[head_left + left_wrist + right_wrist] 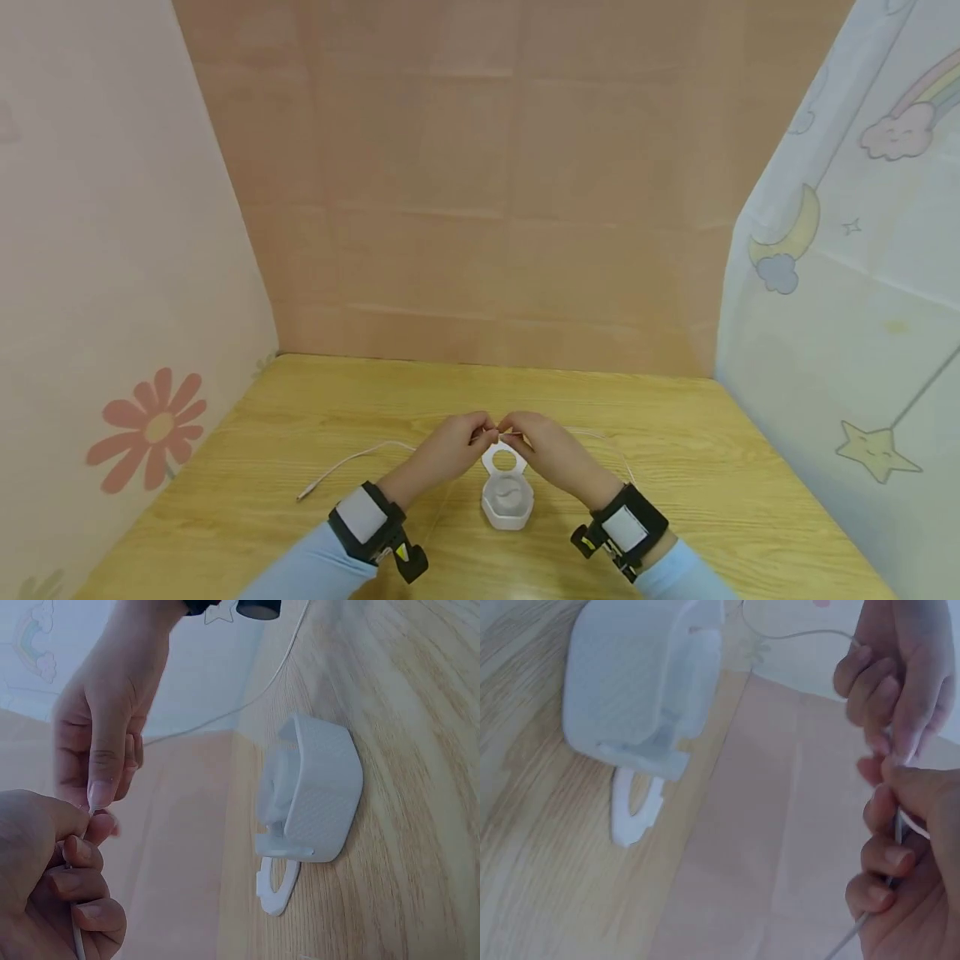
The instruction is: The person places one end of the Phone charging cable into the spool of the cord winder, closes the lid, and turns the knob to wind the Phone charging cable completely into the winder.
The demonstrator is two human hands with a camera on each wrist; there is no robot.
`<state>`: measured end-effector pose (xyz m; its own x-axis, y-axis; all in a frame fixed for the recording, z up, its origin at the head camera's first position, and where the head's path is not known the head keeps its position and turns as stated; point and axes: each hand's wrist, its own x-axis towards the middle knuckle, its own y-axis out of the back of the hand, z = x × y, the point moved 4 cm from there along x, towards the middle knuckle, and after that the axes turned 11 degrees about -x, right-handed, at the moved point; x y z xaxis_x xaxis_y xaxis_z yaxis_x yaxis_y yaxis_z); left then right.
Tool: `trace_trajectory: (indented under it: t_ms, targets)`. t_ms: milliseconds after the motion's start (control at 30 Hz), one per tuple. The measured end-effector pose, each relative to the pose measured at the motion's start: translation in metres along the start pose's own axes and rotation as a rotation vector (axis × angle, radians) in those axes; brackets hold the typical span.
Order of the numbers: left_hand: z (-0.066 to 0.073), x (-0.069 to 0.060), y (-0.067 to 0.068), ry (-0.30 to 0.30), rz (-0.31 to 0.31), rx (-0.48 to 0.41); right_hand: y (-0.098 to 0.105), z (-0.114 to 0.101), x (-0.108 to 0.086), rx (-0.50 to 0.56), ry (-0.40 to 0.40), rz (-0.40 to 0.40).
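Observation:
A thin white cable [362, 454] runs between both hands above the table. My left hand [459, 442] pinches it between thumb and fingertips, and the other fingers curl round it in the left wrist view. Right beside, my right hand [546, 446] pinches the same cable, the fingertips of both hands almost touching. The cable's left end carries a small plug [303, 497] lying on the table. Just below the hands stands a white hexagonal box [507, 520], its lid [495, 458] with a round hole folded back. Inside the box sits a pale round piece [510, 495].
The light wooden table [675, 483] is bounded by a brown cloth [495, 183] at the back. White printed sheets hang at the left [120, 250] and right [847, 317]. Another stretch of the cable trails over the table beyond the right hand.

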<state>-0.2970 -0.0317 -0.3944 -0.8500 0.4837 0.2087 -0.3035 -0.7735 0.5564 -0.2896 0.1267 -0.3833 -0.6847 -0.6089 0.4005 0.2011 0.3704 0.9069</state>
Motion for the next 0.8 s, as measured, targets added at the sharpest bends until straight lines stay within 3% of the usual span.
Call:
trace_trajectory:
  t_ms: [167, 367, 667, 800]
  targets:
    - [0.003, 0.0, -0.002, -0.013, -0.003, 0.017, -0.001, 0.011, -0.001, 0.12, -0.025, -0.033]
    - [-0.004, -0.002, 0.001, 0.008, -0.011, 0.02, 0.001, 0.025, -0.003, 0.15, -0.032, -0.036]
    - [-0.027, -0.01, 0.031, 0.065, 0.056, 0.047, 0.001, 0.088, -0.028, 0.13, -0.308, -0.053]
    - [-0.034, -0.014, 0.04, 0.085, 0.071, 0.045, 0.001, 0.1, -0.035, 0.134, -0.335, -0.09]
